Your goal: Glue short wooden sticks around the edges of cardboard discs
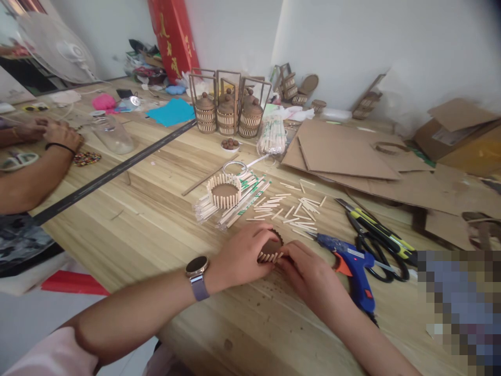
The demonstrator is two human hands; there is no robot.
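Observation:
My left hand [245, 253] is closed around a small round brown cardboard base [274, 241], tilted, with a row of short wooden sticks [270, 257] along its near rim. At the right end of that row, the fingertips of my right hand [309, 269] pinch a short stick against the rim. Beyond the hands, a larger round base ringed with upright sticks [225, 197] rests on plastic-wrapped sticks [250, 196]. Loose short sticks [307, 208] are scattered ahead. A blue glue gun [352, 258] lies right of my right hand.
Black scissors [370, 250] and a yellow-black utility knife [385, 235] lie at the right, below cardboard sheets [348, 151]. Lidded stick baskets [229, 112] stand at the back beside a bowl of brown beads [230, 145]. Another person's hands [62, 137] are at the left near a jar [113, 136].

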